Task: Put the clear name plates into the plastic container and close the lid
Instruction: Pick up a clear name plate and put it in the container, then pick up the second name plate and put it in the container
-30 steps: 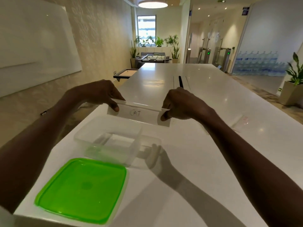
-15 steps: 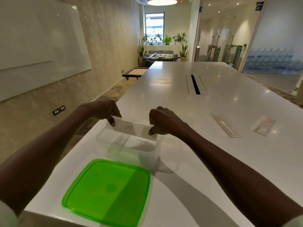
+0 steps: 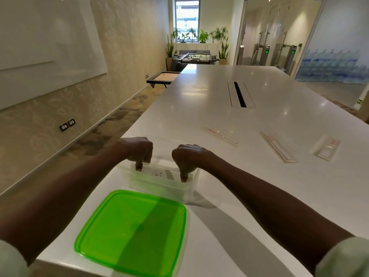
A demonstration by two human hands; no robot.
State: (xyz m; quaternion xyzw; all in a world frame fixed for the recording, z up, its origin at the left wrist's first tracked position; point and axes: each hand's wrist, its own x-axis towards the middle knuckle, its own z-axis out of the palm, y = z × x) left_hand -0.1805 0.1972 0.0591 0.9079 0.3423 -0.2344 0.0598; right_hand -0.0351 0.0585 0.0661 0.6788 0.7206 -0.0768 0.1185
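A clear name plate point(image 3: 159, 173) marked "CAT" stands on edge inside the clear plastic container point(image 3: 157, 189) near the table's left front corner. My left hand point(image 3: 138, 149) pinches the plate's left end and my right hand point(image 3: 186, 158) pinches its right end, fingers reaching down into the container. The green lid point(image 3: 131, 232) lies flat on the table just in front of the container. Three more clear name plates lie flat to the right: one point(image 3: 221, 134), one point(image 3: 278, 149) and one point(image 3: 326, 149).
The long white table point(image 3: 249, 116) stretches ahead, with a cable slot point(image 3: 239, 94) in its middle. Its left edge drops to a carpeted floor beside a wall with a whiteboard point(image 3: 40, 47). Plants and a foosball table stand far back.
Both hands have carried the "CAT" plate from above the table beyond the container down into the container. The view has shifted, so that three more plates show on the right.
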